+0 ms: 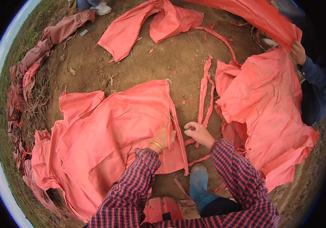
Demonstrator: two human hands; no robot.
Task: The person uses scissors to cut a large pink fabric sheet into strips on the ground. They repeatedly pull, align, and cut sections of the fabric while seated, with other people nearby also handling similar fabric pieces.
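My left hand (160, 138), with a yellow bangle at the wrist, grips orange-handled scissors (169, 134) whose blades point away from me. They lie at the right edge of a coral-red woven fabric sheet (103, 134) spread on the soil. Along that edge runs a narrow hemmed strip (177, 128), parted from the sheet by a gap near the blades. To the right of the strip, my right hand (200, 134) hovers with curled fingers and a gap between thumb and forefinger; nothing shows in it. Close to its fingertips lie long cut fabric strips (204, 94).
A large crumpled red sheet (268, 105) lies to the right, beside another person's hand (297, 52) holding red fabric (254, 17). More red fabric (128, 31) lies ahead. Bundled dull-red cloth (37, 51) lines the left. My blue boot (199, 182) stands below my hands.
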